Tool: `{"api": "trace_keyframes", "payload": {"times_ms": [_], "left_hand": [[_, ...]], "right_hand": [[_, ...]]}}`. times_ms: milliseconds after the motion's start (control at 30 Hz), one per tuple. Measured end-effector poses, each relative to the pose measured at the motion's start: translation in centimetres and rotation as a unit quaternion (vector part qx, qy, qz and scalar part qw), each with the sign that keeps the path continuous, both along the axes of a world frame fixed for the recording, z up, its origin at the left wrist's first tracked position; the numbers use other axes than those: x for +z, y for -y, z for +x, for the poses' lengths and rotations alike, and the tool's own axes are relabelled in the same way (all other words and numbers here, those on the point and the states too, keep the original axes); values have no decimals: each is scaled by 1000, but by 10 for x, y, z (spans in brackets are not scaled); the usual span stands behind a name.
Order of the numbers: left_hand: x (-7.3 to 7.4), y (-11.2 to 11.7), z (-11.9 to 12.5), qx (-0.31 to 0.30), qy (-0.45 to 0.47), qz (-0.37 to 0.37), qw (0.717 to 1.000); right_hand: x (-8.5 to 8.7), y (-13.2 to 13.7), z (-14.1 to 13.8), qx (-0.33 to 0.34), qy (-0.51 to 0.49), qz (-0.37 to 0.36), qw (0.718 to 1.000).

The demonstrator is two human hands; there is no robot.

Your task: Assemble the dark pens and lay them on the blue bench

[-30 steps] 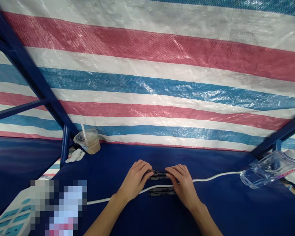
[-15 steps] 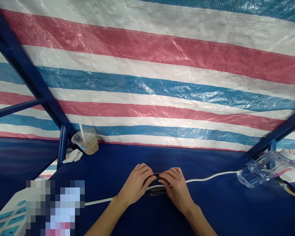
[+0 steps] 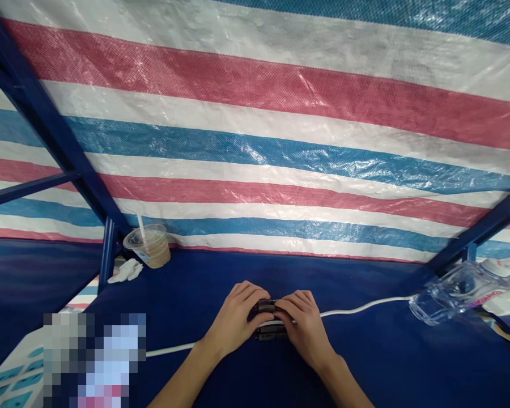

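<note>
My left hand (image 3: pixel 236 317) and my right hand (image 3: pixel 304 326) meet at the middle of a dark blue cloth-covered table (image 3: pixel 365 362). Both have their fingers curled on a small dark elongated part (image 3: pixel 267 306) held between them, just above the cloth. A second dark part (image 3: pixel 268 334) lies on the table right under the hands. A white cable (image 3: pixel 365 306) runs across the table beneath the hands, from the left to the right.
A plastic cup of iced milky drink with a straw (image 3: pixel 150 245) stands at the back left beside a white crumpled glove or tissue (image 3: pixel 126 270). A clear plastic bottle (image 3: pixel 459 289) lies at the right. A white and teal power strip (image 3: pixel 12 374) sits at the lower left. A striped tarpaulin (image 3: pixel 280 141) forms the back wall.
My hands have drawn closer together and slightly up the picture; the dark part between them now shows more clearly above the cable. The rest is unchanged.
</note>
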State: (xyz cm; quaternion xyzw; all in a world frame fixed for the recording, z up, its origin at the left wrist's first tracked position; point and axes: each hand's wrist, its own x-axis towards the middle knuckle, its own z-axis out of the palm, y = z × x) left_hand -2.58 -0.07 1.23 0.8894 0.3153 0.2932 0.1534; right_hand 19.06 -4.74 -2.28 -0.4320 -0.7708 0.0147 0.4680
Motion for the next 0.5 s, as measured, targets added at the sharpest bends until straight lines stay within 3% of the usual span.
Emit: {"api": "trace_keyframes", "payload": {"times_ms": [500], "left_hand": [[-8,-3,-1,-3,12,10,1000]], "right_hand": [[-5,-2,3,-10,16,-25,1000]]}}
